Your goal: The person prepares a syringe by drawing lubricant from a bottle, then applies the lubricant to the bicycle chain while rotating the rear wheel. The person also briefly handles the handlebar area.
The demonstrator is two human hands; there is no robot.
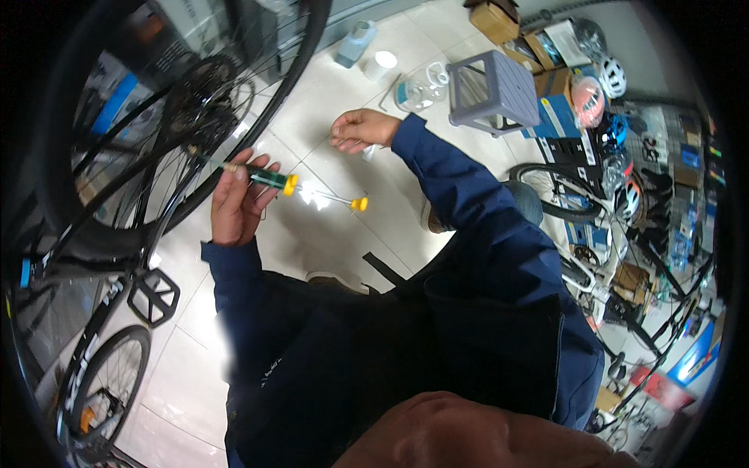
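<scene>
My left hand [234, 201] is wrapped round a syringe [267, 177] with a dark green barrel and a yellow collar. Its metal plunger rod is drawn well out and ends in a yellow knob. The thin tip points toward the rear sprockets [204, 105] of a black bicycle at the left; whether it joins anything there is too small to tell. Farther off, my right hand [363, 130] is held over the floor with its fingers pinched together, apart from the syringe. What they hold, if anything, is hidden. A small white thing [369, 153] shows just below that hand.
Close on my left stand the bicycle's big wheel [300, 74] and its pedal [154, 297]. Ahead on the tiles are a blue-grey bottle [356, 44], a white tub [381, 65], a clear jug [422, 87] and a grey stool [499, 92]. Boxes, helmets and another bicycle [558, 191] crowd the right.
</scene>
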